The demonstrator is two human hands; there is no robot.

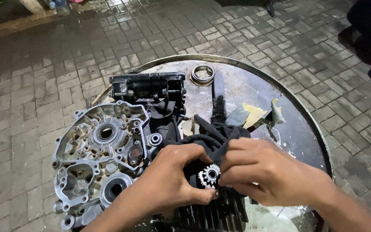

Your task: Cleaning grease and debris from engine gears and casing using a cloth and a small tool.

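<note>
Two bare hands are seen meeting over a small toothed gear (209,176) of bright metal. The gear is pinched from the left by the fingers of the left hand (174,176), while the right hand (260,174) is closed around a black cloth (213,137) pressed against the gear's right side. Both grips are shut tight, thumb against fingertips. The gear is held just above a black finned cylinder block (213,215) at the near edge of a round metal desk (295,129), whose surface is wet and stained. A cast aluminium engine case half (99,159), rough and webbed with round bearing seats, is laid to the left. Behind it a black machined part (147,88), a steel ring (202,74) and a dark brush (218,103) are seen. Wet paving bricks (44,86) surround the desk.
</note>
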